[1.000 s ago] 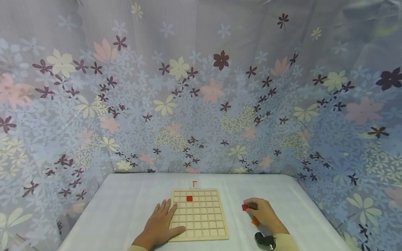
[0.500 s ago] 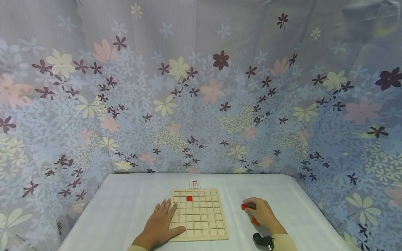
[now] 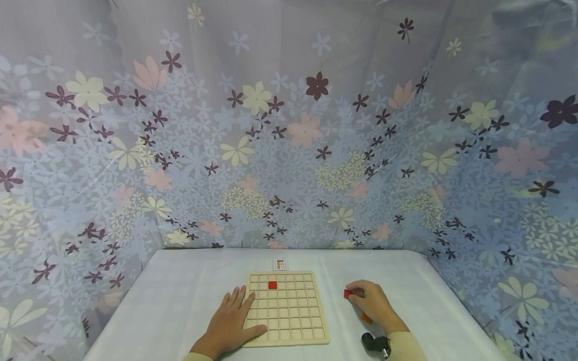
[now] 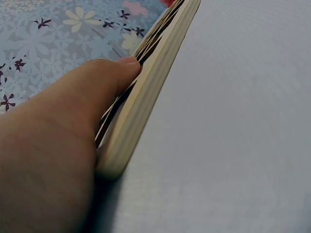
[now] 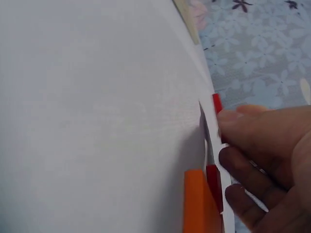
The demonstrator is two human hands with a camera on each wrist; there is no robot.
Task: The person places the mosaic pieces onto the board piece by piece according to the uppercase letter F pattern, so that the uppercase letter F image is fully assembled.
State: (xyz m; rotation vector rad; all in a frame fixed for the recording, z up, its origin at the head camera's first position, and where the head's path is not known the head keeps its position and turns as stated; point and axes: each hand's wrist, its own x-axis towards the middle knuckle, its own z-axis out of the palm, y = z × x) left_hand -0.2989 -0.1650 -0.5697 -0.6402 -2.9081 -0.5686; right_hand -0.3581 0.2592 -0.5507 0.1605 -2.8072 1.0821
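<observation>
My left hand [image 3: 228, 321] lies flat with straight fingers over the left edge of a pale wooden grid board [image 3: 298, 321]. Its thumb reaches across the near left corner; in the left wrist view the thumb [image 4: 109, 77] presses on the board's rim. One red block [image 3: 273, 285] sits in a square of the board's top row. To the right of the board, my right hand [image 3: 372, 303] pinches a red block [image 3: 347, 294] between thumb and forefinger. Below that hand an orange block [image 5: 194, 201] rests on the table beside another red block [image 5: 214, 184], partly hidden.
A small printed grid card [image 3: 280, 264] with a coloured pattern lies just behind the board. White cloth covers the table [image 3: 180, 281]. A flowered curtain [image 3: 289, 175] hangs around its back and sides. A black device [image 3: 376, 344] is at the right wrist.
My right hand, holding the red block, has moved slightly left and away from me. My left hand and the board have stayed in place.
</observation>
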